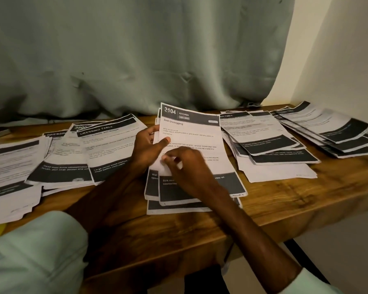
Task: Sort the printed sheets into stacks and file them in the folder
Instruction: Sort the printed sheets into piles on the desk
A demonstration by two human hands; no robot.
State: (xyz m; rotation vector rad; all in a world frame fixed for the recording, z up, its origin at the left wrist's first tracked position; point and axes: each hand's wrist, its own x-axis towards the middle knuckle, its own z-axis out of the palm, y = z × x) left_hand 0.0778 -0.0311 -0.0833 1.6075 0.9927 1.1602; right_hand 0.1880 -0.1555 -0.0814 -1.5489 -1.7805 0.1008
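Head view: the top sheet [194, 134] lies on the middle stack [179, 209] at the centre of the table [285, 200]. Its long axis runs away from the person, leaning a little right toward the near end, with the dark header "3104 KITCHEN" at the far end and a dark band at the near end. The hands cover its middle lines, and the small print is blurred. Piles [106, 149] to the left are cut by the frame edge. Fanned piles [268, 141] to the right overlap.

The left hand [147, 149] reaches in from the left and pinches the sheet's left edge — thumb on its face, fingers at the edge. The right hand [187, 166] crosses in from the near right, its fingers bunched together on the sheet's lower left and nipping a curl of paper — the tips are blurred.
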